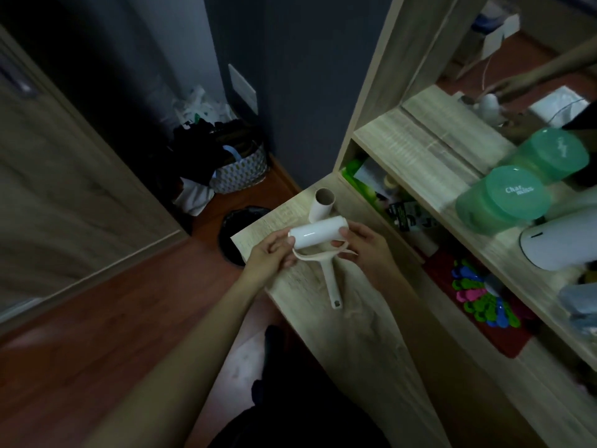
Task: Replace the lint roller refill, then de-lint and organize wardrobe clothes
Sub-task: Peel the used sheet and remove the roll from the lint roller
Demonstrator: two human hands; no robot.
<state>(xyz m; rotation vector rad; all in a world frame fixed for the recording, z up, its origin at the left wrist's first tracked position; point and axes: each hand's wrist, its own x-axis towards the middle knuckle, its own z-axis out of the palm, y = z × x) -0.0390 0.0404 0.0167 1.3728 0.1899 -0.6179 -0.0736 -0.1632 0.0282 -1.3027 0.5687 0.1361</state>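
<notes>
While both hands work over the desk [355, 334], the refill [318, 234] lies crosswise between them, its long axis running from the left fingertips [289, 242] up and rightward to the right ones [344, 234]. The left hand [271, 257] curls its fingers around the near end of the roll; the right hand [365, 245] pinches the far end, thumb underneath by the frame. Just below the fingers hangs the roller [329, 276], its handle pointing back toward the person and its fork spread under the roll. The roll looks not yet seated, so the coming move, I judge, turns on lining that axis up with the fork's pegs; both hands are equally close, each at one end. Beyond the fingers, an empty tube [321, 205] stands upright on the desk, touching or almost touching the roll. Count: one refill, one roller, one spent tube, two hands. To the right, two green tubs [504, 200] sit on the shelf.
</notes>
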